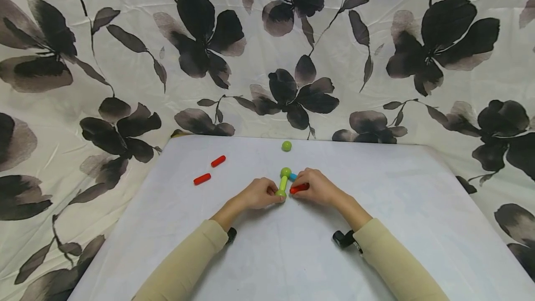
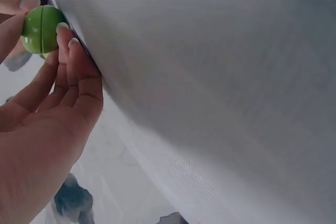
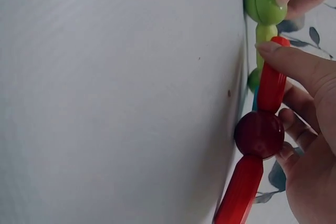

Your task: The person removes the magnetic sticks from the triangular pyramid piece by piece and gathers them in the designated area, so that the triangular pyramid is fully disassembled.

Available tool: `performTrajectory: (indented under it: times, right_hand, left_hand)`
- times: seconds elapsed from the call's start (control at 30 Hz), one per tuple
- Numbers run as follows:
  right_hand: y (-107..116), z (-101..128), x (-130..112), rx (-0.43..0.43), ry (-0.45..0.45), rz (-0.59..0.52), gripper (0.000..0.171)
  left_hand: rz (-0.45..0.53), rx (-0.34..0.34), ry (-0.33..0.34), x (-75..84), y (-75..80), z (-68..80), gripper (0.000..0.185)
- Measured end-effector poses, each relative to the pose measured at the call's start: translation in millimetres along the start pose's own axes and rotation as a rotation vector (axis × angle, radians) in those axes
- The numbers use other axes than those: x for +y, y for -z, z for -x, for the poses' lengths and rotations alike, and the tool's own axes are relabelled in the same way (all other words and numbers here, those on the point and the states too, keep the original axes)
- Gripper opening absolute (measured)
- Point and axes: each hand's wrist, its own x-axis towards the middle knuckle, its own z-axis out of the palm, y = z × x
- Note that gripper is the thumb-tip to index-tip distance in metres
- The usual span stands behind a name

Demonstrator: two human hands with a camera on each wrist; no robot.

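In the head view both hands meet at the table's middle over a small toy built of rods and balls. My left hand pinches the green ball at the near end of a green rod. A second green ball caps the rod's far end, with a blue rod beside it. My right hand holds a red rod against that near green ball. In the right wrist view this rod joins a dark red ball, and another red rod follows it.
A loose green ball lies near the far edge of the white table. Two loose red rods lie to the left. A flowered cloth hangs behind and around the table.
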Motion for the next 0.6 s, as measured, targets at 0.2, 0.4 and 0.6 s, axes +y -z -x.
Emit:
performTrajectory:
  times: [0.2, 0.4, 0.6]
  right_hand:
    - [-0.5, -0.1, 2.6, -0.014, 0.002, 0.009, 0.015]
    - [1.1, 0.3, -1.1, -0.037, -0.024, 0.024, 0.015]
    - [3.0, -1.4, -3.9, -0.059, -0.036, 0.004, 0.02]
  left_hand:
    - [0.007, 0.01, -0.036, -1.2, 0.8, 2.0, 0.028]
    - [0.003, 0.007, -0.04, -5.5, 2.2, 1.5, 0.028]
    - [0.006, -0.001, -0.019, -7.6, 6.0, 4.4, 0.031]
